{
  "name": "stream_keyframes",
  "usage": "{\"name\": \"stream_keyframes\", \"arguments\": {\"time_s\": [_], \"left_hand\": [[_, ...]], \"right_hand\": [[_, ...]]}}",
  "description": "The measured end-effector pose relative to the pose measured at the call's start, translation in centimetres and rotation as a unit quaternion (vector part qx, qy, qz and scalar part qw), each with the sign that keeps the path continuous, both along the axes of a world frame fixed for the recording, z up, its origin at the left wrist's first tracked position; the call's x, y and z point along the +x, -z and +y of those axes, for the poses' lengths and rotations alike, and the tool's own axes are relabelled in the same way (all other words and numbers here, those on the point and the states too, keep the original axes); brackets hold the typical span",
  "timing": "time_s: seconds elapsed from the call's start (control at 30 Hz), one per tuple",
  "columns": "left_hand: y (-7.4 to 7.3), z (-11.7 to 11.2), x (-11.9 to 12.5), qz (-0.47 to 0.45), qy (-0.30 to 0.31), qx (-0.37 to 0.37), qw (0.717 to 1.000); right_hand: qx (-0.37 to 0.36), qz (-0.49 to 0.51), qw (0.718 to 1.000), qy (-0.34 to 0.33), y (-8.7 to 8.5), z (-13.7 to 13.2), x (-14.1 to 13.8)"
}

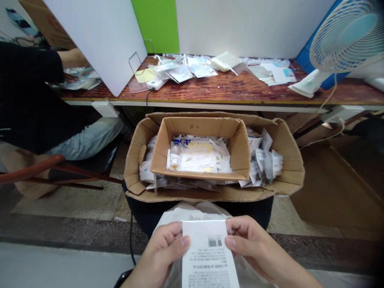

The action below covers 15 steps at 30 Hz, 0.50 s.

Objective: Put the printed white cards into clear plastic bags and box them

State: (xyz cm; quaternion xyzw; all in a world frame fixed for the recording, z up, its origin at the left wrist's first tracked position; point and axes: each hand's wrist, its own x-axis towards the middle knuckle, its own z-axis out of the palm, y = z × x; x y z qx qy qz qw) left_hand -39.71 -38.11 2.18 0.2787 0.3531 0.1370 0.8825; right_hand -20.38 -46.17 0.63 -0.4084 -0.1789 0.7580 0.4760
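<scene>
Between my two hands is a white printed card (207, 252) with a barcode and lines of small text, which appear upside down from here. My left hand (165, 250) pinches its left edge near the top, thumb on the face. On the opposite edge, my right hand (250, 244) grips it the same way. Beneath the card a pale translucent plastic bag (171, 212) covers my lap. Just beyond stands a large open carton (216, 196) holding white packets (261, 162). A smaller cardboard box (201, 126) sits inside it, containing packets and a clear bottle (176, 152).
Past the cartons runs a wooden table (210, 94) strewn with flat packets (180, 72). A fan (342, 40) stands at its right end. A white partition (102, 36) separates off a seated person (33, 88) at left. Another brown carton (339, 184) lies at right.
</scene>
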Motion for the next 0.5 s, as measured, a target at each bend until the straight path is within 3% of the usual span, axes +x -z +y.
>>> {"name": "stream_keyframes", "arguments": {"time_s": [0.33,0.5], "left_hand": [[0.9,0.3,-1.4,0.029,0.029,0.083,0.996],[0.5,-0.1,-0.9,0.059,0.019,0.119,0.991]], "right_hand": [[-0.013,0.003,1.000,0.014,-0.1,0.3,0.2],[-0.017,-0.114,0.991,0.062,-0.9,1.0,-0.5]]}}
